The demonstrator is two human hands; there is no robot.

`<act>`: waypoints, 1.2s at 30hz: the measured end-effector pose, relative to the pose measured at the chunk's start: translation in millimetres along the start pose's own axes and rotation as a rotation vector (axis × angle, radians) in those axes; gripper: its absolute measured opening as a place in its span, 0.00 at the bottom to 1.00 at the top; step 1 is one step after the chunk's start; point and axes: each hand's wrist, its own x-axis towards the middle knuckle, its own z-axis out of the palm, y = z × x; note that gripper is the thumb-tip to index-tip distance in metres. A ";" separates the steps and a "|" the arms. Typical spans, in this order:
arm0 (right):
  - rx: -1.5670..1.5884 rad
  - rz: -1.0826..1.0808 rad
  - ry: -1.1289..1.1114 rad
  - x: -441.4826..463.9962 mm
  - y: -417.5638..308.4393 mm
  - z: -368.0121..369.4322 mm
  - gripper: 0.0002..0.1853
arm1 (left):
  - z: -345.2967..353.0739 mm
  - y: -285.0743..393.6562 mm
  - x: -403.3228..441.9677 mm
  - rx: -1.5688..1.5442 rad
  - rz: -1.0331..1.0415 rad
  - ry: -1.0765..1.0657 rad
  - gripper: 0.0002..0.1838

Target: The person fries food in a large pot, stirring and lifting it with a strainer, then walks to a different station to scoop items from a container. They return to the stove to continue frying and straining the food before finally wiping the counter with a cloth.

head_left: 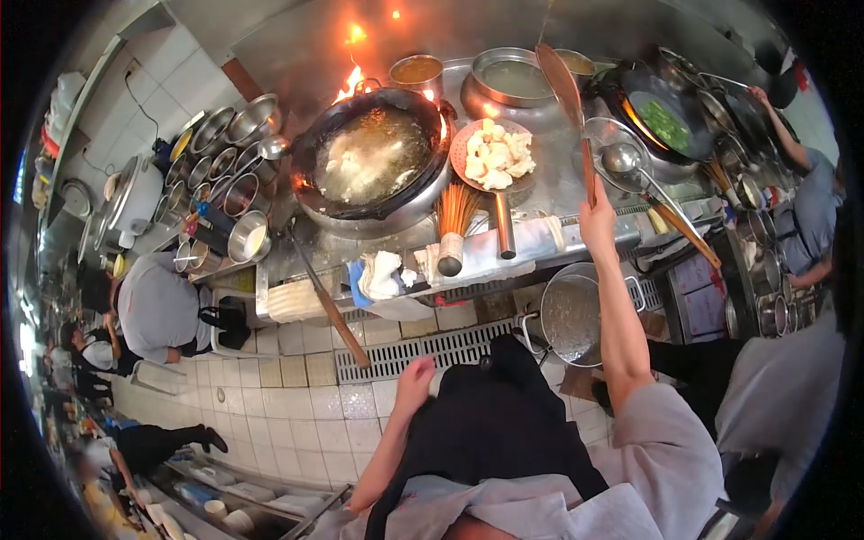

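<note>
My right hand [598,223] grips the wooden handle of a long-handled utensil [560,79] and holds it upright over the stove front. Its flat, oval, reddish-brown head is seen at a slant. My left hand [415,382] hangs by my black apron with its fingers curled, and nothing shows in them. Ahead is a large wok [373,157] of bubbling oil with pale pieces in it. Pale chunks of food [493,155] sit in a perforated strainer [463,155] beside the wok. In front of that lies a bamboo wok brush [457,216].
Flames [351,83] rise behind the wok. A ladle [621,158] rests right of my utensil. A wooden-handled tool [333,315] juts over the counter edge. A large pot [569,315] stands by my legs. Co-workers are right and left, one [801,216] near a wok of greens [661,124].
</note>
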 end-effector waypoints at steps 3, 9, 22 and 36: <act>0.274 0.033 -0.124 -6.1 -19.3 -0.2 0.29 | 29.5 85.0 33.2 -0.027 0.142 -0.139 0.17; 0.703 0.216 -0.458 -5.0 -82.9 45.5 0.29 | 44.5 75.9 41.0 -0.020 0.047 -0.266 0.17; 1.008 0.836 -0.957 -16.2 -158.0 124.6 0.13 | 18.4 22.9 -6.2 -0.345 -0.134 -0.109 0.17; 1.469 1.411 -1.239 -32.9 -180.5 232.6 0.08 | -23.7 -6.4 -69.6 -0.521 -0.248 0.012 0.17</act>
